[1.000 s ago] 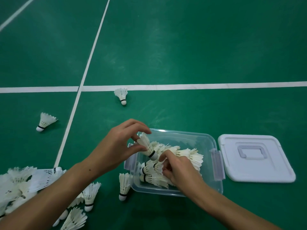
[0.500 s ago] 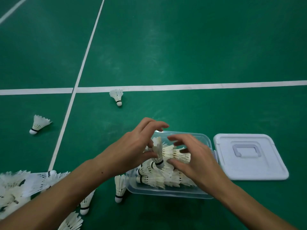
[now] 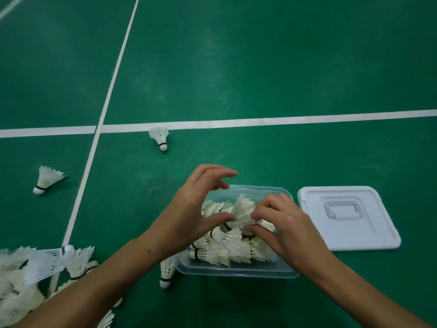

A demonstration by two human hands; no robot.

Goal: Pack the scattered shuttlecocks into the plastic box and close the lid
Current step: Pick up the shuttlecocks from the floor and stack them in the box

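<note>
Packing under way, roughly mid-task by judgement. Plastic box (image 3: 236, 272) on the green floor (image 3: 260, 67), open, holding a loose layer of shuttlecocks (image 3: 227, 252) lying mostly on their sides. Both hands over the box: left hand (image 3: 191, 214) with thumb pressed against the cork end of one raised shuttlecock (image 3: 241, 213), remaining fingers arched wide above it; right hand (image 3: 281, 223) pinching the feather side of that same shuttlecock with curled fingers. Raised shuttlecock not yet settled among the others.

Still outside the box: a large pile (image 3: 28, 275) at lower left, one shuttlecock (image 3: 166, 272) standing just beside the box's left wall, one (image 3: 47, 179) well apart at far left, one (image 3: 160, 137) near the white line (image 3: 283, 120). Lid (image 3: 347, 217) flat on the floor, just beside the box on its right, handle side up, not fitted.

Remaining: collecting all loose shuttlecocks, then fitting the lid. Closing possibly hindered if the contents heap above the rim.
</note>
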